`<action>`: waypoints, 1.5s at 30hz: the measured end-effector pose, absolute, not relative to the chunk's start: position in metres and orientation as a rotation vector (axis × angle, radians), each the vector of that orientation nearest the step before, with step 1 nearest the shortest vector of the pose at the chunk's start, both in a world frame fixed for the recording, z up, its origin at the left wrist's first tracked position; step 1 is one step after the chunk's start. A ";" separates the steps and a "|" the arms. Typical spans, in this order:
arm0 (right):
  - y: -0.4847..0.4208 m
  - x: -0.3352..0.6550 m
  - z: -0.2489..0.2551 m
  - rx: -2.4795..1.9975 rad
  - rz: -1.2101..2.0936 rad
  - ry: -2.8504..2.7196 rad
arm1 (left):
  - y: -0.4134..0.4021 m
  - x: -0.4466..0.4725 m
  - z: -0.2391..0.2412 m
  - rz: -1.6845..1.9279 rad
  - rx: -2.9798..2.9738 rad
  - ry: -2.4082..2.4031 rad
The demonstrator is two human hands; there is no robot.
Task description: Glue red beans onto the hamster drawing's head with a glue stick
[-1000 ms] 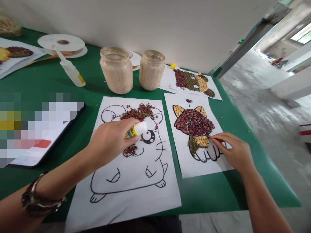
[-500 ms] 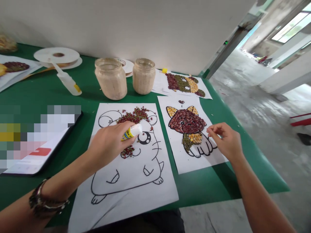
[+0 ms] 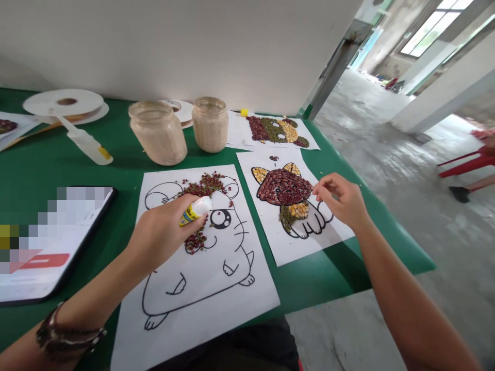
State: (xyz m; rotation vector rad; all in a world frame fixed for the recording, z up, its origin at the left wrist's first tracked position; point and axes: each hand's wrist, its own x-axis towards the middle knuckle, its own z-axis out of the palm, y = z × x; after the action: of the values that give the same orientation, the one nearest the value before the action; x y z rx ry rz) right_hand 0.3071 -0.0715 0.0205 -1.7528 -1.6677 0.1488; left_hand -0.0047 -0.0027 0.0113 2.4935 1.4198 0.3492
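Right hand [image 3: 342, 201] has lifted off the bean-filled cat sheet [image 3: 294, 206] since a second ago; its fingers are pinched together, too small to tell on what. Left hand [image 3: 162, 234] is wrapped around the glue bottle [image 3: 195, 209], nozzle past the fingertips over the hamster outline sheet [image 3: 201, 257] on the desk [image 3: 58, 165]. Bottle looks light, squeezable plastic: grip mid-body. Loose red beans [image 3: 195, 242] just under the fingers look small and prone to rolling.

Your glue bottle [image 3: 195, 210], white with a yellow label, lies nearly flat over the hamster sheet [image 3: 201, 268], cap toward 2 o'clock. At 3 o'clock lies the bean-filled cat sheet [image 3: 288, 198].
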 end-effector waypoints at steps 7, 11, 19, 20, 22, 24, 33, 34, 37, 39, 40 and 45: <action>-0.092 0.328 -0.003 -1.886 0.150 -1.782 | -0.004 -0.002 0.009 0.283 2.494 1.462; -0.090 0.330 -0.007 -1.865 0.131 -1.791 | -0.004 -0.001 0.005 0.304 2.508 1.459; -0.088 0.330 -0.007 -1.865 0.036 -1.877 | -0.003 0.000 0.003 0.270 2.477 1.497; -0.088 0.330 -0.007 -1.873 0.034 -1.871 | -0.003 0.000 0.004 0.261 2.467 1.499; -0.086 0.330 -0.008 -1.889 0.039 -1.860 | -0.003 0.000 0.004 0.251 2.461 1.487; -0.084 0.329 -0.009 -1.898 0.056 -1.847 | -0.003 0.000 0.005 0.260 2.462 1.476; -0.082 0.330 -0.009 -1.979 0.195 -1.652 | -0.002 -0.002 0.001 0.317 2.455 1.451; -0.082 0.331 -0.009 -1.965 0.197 -1.670 | -0.002 -0.003 0.001 0.333 2.455 1.443; -0.083 0.331 -0.010 -1.926 0.174 -1.755 | -0.002 -0.004 0.002 0.361 2.450 1.426; -0.083 0.331 -0.010 -1.906 0.144 -1.802 | -0.001 -0.003 0.002 0.353 2.448 1.424; -0.083 0.330 -0.010 -1.898 0.124 -1.818 | -0.001 -0.003 0.002 0.347 2.446 1.427; -0.083 0.324 -0.010 -1.890 0.016 -1.854 | -0.001 -0.003 0.003 0.363 2.459 1.424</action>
State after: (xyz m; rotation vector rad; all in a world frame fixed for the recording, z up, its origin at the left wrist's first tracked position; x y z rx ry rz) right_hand 0.3237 -0.0827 -0.0096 -1.8898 -1.8535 0.0158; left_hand -0.0029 -0.0011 0.0029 2.4589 1.4238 0.3625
